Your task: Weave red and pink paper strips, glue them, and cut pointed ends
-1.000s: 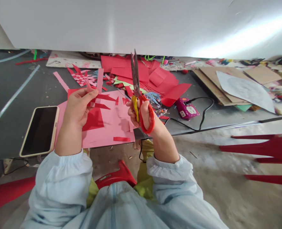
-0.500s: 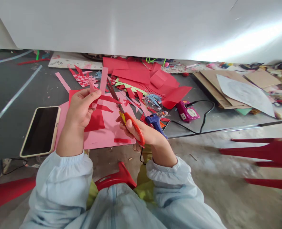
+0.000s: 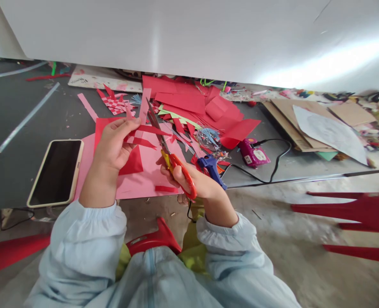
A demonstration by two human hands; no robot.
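Pinched in my left hand [image 3: 115, 143] is a woven piece of red and pink paper strips [image 3: 144, 141], with loose strip ends pointing up and to the right. My right hand [image 3: 183, 175] is closed round the orange and yellow handles of a pair of scissors [image 3: 163, 143]. The scissor blades point up and away, crossing the red strip's end. Below both hands lie a pink paper sheet [image 3: 138, 186] and a red paper piece [image 3: 133, 162]. Another woven red and pink piece [image 3: 114, 102] rests farther back.
A phone [image 3: 56, 173] lies at the left. Red paper sheets [image 3: 183, 102] are piled at the back. To the right are a blue glue gun [image 3: 212, 169], a purple box with a cord [image 3: 254, 153], and cardboard sheets [image 3: 292, 124]. A red stool [image 3: 365, 214] stands on the floor.
The view has shifted slightly. The scissors remain in my right hand and the woven paper in my left, with the blades still by the red strip's end.
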